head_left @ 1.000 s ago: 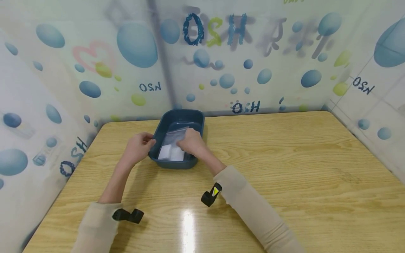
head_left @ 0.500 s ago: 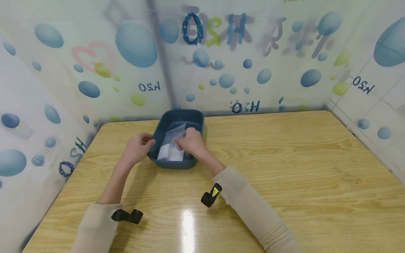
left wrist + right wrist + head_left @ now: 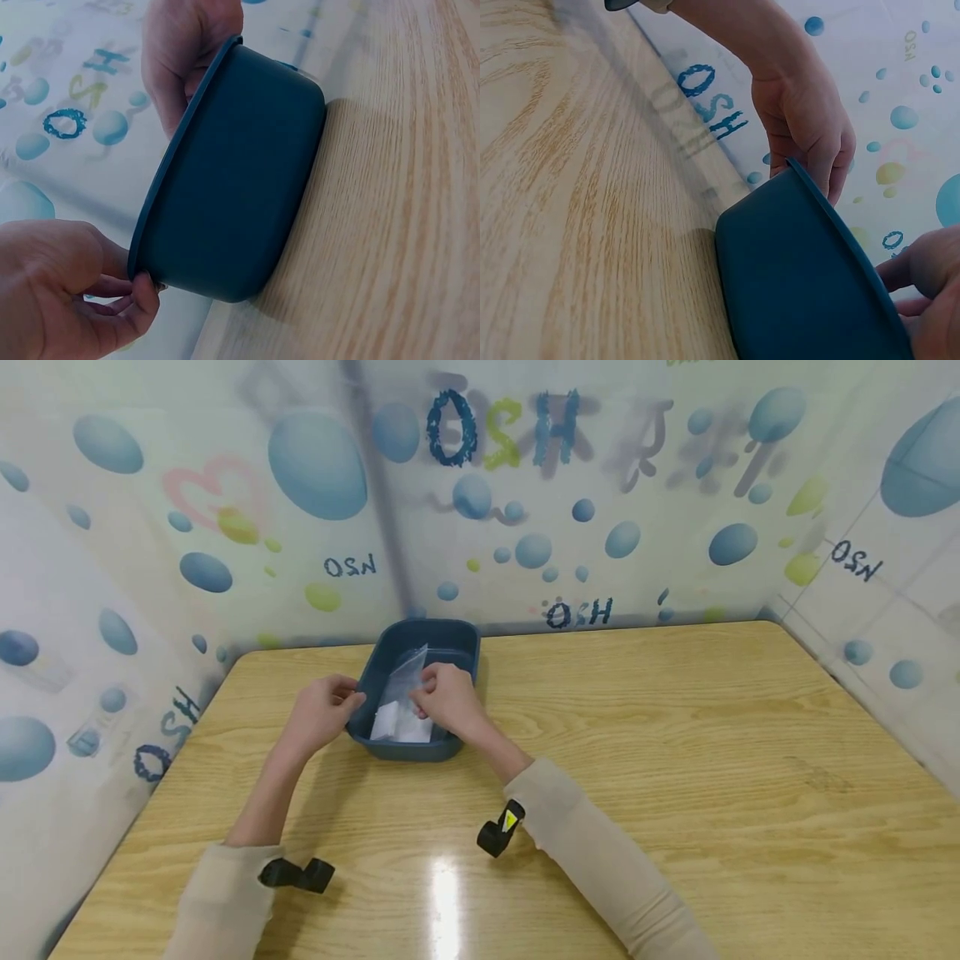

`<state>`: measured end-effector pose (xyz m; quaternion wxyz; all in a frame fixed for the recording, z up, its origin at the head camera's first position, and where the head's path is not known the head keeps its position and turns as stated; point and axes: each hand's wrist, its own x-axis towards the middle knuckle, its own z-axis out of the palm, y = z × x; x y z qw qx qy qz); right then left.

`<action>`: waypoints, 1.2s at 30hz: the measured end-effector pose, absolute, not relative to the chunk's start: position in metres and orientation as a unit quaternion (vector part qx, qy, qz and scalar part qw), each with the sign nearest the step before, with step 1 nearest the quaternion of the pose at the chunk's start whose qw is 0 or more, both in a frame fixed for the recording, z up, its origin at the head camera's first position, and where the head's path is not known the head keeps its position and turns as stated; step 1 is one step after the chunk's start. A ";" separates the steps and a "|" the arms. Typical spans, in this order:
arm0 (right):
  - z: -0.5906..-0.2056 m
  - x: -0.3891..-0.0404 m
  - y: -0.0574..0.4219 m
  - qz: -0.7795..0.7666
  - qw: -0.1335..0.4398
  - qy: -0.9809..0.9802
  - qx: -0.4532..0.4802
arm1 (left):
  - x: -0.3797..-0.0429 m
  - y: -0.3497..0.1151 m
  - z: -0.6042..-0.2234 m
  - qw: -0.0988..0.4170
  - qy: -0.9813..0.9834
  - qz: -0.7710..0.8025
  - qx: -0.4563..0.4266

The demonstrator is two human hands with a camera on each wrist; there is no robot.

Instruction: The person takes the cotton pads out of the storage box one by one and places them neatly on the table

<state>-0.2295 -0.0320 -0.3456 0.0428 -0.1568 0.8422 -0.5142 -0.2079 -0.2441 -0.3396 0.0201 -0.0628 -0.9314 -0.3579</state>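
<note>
A dark blue plastic tub (image 3: 408, 750) stands on the wooden table near the back wall. My left hand (image 3: 324, 708) is at its left rim; in the left wrist view the left hand (image 3: 82, 289) pinches that rim between thumb and fingers. Inside the tub lies a clear zip bag (image 3: 405, 681), its upper corner raised to a point. White flat pieces (image 3: 386, 721) lie at the bag's lower part; whether inside or under it I cannot tell. My right hand (image 3: 450, 697) reaches in over the right rim and pinches the bag's right edge. The right wrist view hides its fingertips behind the tub wall (image 3: 802, 270).
The wooden table (image 3: 637, 760) stretches to the right and in front of the tub. A patterned wall covering (image 3: 525, 510) with blue bubbles rises directly behind it. Small black cameras (image 3: 498, 828) sit on both sleeves.
My right hand has shifted slightly left, and the bag's upper corner has swung left and up. The left hand stays at the rim.
</note>
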 end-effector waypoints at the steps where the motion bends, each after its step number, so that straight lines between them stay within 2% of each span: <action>1: -0.346 -0.229 -0.032 -0.515 0.042 0.841 -0.159 | -0.208 -0.244 -0.340 0.019 -0.931 -0.359 -0.062; 11: -0.351 -0.228 -0.035 -0.517 -0.001 0.839 -0.168 | -0.207 -0.245 -0.338 0.020 -0.931 -0.361 -0.055; 23: -0.355 -0.228 -0.035 -0.557 -0.035 0.812 -0.169 | -0.208 -0.245 -0.343 0.055 -0.926 -0.370 -0.050; 36: -0.357 -0.230 -0.034 -0.581 -0.085 0.788 -0.184 | -0.208 -0.245 -0.348 0.069 -0.917 -0.392 -0.038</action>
